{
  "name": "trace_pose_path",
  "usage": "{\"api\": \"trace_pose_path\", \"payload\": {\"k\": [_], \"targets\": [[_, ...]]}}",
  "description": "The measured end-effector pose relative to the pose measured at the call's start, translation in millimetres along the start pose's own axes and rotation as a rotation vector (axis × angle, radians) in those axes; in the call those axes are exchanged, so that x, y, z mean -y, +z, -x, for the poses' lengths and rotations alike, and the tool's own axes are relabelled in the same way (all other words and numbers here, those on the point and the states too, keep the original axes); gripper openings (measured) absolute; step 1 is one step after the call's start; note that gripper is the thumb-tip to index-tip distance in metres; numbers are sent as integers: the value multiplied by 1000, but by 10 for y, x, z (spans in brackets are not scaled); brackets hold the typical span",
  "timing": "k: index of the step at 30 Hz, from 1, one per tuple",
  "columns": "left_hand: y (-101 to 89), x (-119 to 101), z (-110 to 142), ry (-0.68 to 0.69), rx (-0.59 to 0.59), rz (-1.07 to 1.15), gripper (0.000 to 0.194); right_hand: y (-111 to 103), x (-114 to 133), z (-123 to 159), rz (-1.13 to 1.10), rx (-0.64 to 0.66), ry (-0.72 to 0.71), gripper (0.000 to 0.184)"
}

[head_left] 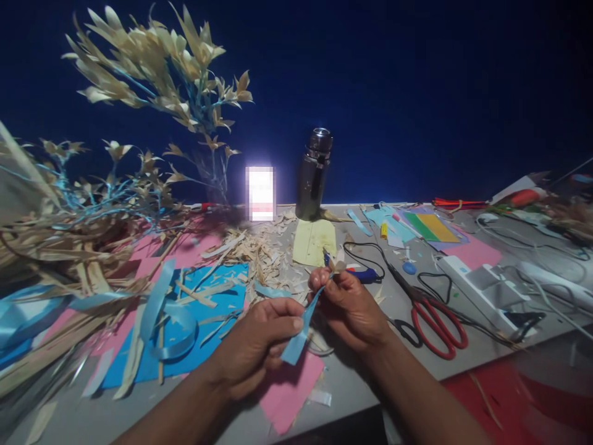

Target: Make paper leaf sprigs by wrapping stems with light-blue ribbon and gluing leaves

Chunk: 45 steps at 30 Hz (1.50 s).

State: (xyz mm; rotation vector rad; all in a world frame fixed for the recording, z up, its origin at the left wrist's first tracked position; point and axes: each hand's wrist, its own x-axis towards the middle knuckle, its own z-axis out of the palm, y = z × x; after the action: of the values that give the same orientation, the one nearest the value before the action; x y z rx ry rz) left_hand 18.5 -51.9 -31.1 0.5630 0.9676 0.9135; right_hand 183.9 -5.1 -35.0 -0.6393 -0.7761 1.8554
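My left hand (pixel 259 337) pinches a light blue paper-like strip (pixel 296 343) between thumb and fingers, its wide end hanging down. The strip narrows and twists up to my right hand (pixel 354 306). There, thumb and fingertips are closed on a small flower of dried husk (pixel 339 266), where the strip meets its base. Both hands are close together above the table's middle. Just behind my right hand lies a blue-handled tool (pixel 364 274), partly hidden. Red-handled scissors (pixel 438 324) rest to its right.
Blue ribbon (pixel 178 343) and husk strips cover a blue sheet (pixel 225 287) at left. Husk flowers on blue stems (pixel 199 93) rise behind. A dark flask (pixel 315 176) stands near a bright blurred rectangle (pixel 260 193). A white power strip (pixel 477 293) with cables lies right.
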Motion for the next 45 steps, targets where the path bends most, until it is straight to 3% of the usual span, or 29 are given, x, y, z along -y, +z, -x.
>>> {"api": "trace_pose_path", "payload": {"k": [7, 13, 17, 24, 29, 37, 45], "targets": [[3, 26, -19, 136, -130, -97, 24, -71, -21, 27, 94, -35, 2, 37], [4, 34, -12, 304, -239, -389, 14, -75, -124, 44, 201, -198, -85, 34], [32, 8, -7, 199, -153, -291, 18, -58, -96, 35, 153, -204, -65, 35], [48, -46, 38, -18, 30, 21, 28, -30, -35, 30, 22, -63, -56, 31], [61, -28, 40, 62, -49, 27, 28, -22, -67, 40, -53, -44, 30, 32], [41, 39, 1, 228, -217, -221, 20, -3, -154, 64, 34, -162, 43, 37], [29, 17, 24, 46, -26, 0, 30, -3, -123, 57, 14, -94, -28, 32]]}}
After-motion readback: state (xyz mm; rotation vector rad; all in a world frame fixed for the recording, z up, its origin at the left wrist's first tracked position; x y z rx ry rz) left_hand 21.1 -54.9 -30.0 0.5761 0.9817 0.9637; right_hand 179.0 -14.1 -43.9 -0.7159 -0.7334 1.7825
